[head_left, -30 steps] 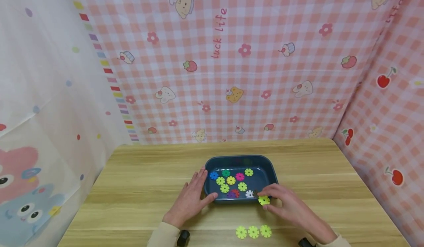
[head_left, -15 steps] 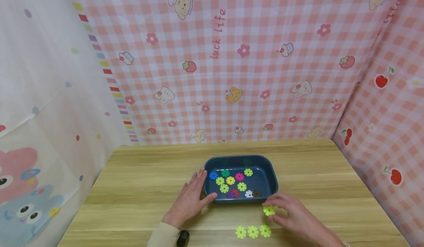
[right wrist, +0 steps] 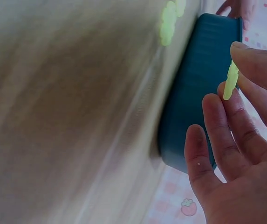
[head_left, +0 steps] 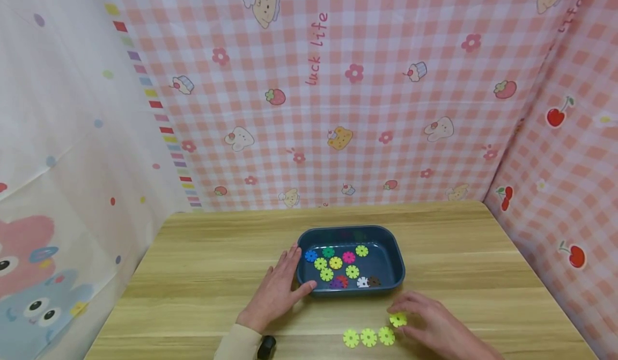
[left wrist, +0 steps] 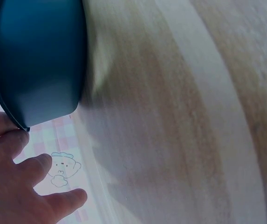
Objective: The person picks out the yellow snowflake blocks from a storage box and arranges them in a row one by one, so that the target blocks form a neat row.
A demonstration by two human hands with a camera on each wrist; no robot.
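Observation:
My right hand (head_left: 432,320) pinches a yellow-green snowflake disc (head_left: 398,319), a flat notched plastic building piece, between thumb and fingers. In the right wrist view this snowflake disc (right wrist: 231,80) appears edge-on, in front of the tray's side. Just left of that hand, three matching discs (head_left: 369,337) lie in a row on the table. My left hand (head_left: 273,289) rests against the left end of a dark blue tray (head_left: 386,266), its fingers along the rim and its thumb at the near corner. From the left wrist, straight fingertips (left wrist: 19,137) touch the tray's rim.
Inside the tray lie several more discs: yellow-green, a yellow disc (head_left: 336,263), a blue disc (head_left: 311,256), green, pink, purple, red, white and brown. The wooden table (head_left: 217,252) ends at a checked cloth wall (head_left: 289,118) behind, with cloth at both sides.
My right hand has moved from the tray's near right corner toward me, carrying the pinched disc down beside the row's right end. The left hand stays on the tray.

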